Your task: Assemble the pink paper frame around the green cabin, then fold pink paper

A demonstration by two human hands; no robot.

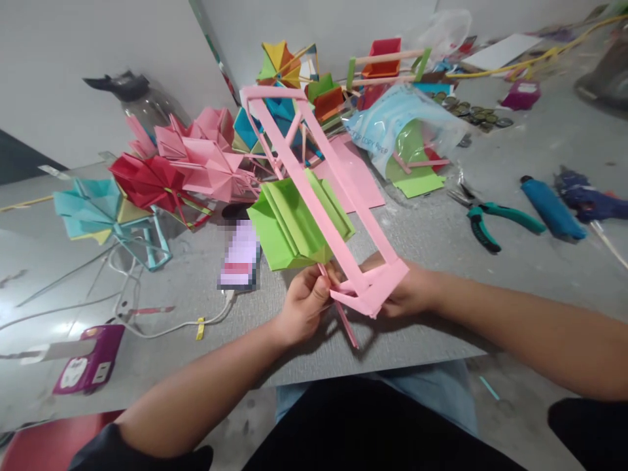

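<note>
A long pink paper frame [321, 209], built from folded strips with a V-shaped near end, is held up over the table. My left hand [307, 301] is closed, thumb and fingers pinching a thin pink paper stick [347, 326] beside the frame's near end. My right hand [412, 288] is wrapped behind that end and grips the frame; most of its fingers are hidden. A light green folded paper piece [289, 226], pleated like a wheel, sits beneath the frame's left rail, just beyond my left hand.
Folded paper wheels in teal [88, 203], red [147, 183] and pink [206, 157] stand at the left. A phone [240, 255] lies on its charging cable. Pliers [490, 219], a blue cylinder [552, 206] and a glue gun [589, 193] lie right. A plastic bag [397, 124] is behind.
</note>
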